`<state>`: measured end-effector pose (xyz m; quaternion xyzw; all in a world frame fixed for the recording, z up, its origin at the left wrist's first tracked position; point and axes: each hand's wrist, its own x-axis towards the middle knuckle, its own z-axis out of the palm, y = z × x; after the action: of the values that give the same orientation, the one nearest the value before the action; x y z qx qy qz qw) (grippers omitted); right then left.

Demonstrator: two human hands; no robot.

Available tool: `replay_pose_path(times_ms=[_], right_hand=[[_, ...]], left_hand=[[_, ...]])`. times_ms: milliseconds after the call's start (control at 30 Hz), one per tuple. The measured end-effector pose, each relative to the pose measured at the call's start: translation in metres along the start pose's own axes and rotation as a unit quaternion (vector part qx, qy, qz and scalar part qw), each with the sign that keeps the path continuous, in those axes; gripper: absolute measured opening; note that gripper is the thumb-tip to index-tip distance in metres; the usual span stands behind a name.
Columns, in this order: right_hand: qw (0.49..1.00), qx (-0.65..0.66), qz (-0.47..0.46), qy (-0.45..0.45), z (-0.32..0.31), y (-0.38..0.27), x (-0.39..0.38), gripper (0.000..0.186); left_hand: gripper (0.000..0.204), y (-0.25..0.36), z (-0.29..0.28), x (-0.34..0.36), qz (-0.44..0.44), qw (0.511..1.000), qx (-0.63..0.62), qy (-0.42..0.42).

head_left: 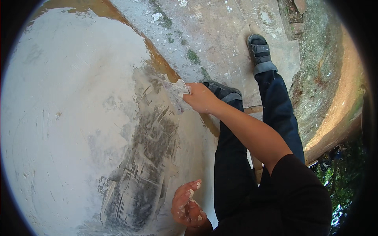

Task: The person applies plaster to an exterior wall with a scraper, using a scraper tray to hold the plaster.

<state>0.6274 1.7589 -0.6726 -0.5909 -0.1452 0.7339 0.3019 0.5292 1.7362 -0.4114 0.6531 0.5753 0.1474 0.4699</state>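
Across the head view, left side: a broad white-coated surface, its brown edge running obliquely beside the paved ground.
Grey patch: a darker, streaked area within the white.
Right hand: thumb and fingers closed on one end of a flat whitish tool, positioned over the brown edge; smears mask its outline, so its exact kind and its contact cannot be told.
Left hand: well apart, fingers half curled, grasping nothing visible; white paste on the fingertips.
Step in hand: judged to be spreading or scraping the coat along the border.
Next move: probably calls for a steady, low-angled stroke toward the grey patch.
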Motion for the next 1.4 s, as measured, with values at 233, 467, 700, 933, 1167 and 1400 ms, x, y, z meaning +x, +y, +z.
replay_pose_path(times_ms=[233,467,700,933,1167,1400], right_hand=[[0.973,-0.204,-0.078,0.07,0.062,-0.01,0.079,0.026],[0.988,-0.111,-0.103,-0.03,0.084,-0.073,-0.007,0.023],[0.994,-0.006,-0.094,-0.06,0.029,-0.047,-0.043,0.026],[0.981,-0.164,-0.049,0.092,0.03,0.014,0.066,0.029],[0.984,-0.146,-0.1,-0.023,0.073,-0.048,0.022,0.026],[0.984,-0.032,-0.143,-0.099,0.054,-0.073,-0.079,0.025]], left_hand=[[0.032,-0.006,0.003,0.018,0.018,0.998,0.037,0.056],[0.032,-0.001,-0.004,0.022,0.036,0.996,0.007,0.076],[0.036,0.008,-0.008,0.012,0.039,0.998,-0.008,0.044],[0.033,-0.001,0.008,0.005,0.029,0.998,0.016,0.044],[0.034,0.008,-0.001,-0.008,-0.008,0.997,0.032,0.069],[0.033,0.025,0.012,-0.014,-0.006,0.999,-0.008,0.043]])
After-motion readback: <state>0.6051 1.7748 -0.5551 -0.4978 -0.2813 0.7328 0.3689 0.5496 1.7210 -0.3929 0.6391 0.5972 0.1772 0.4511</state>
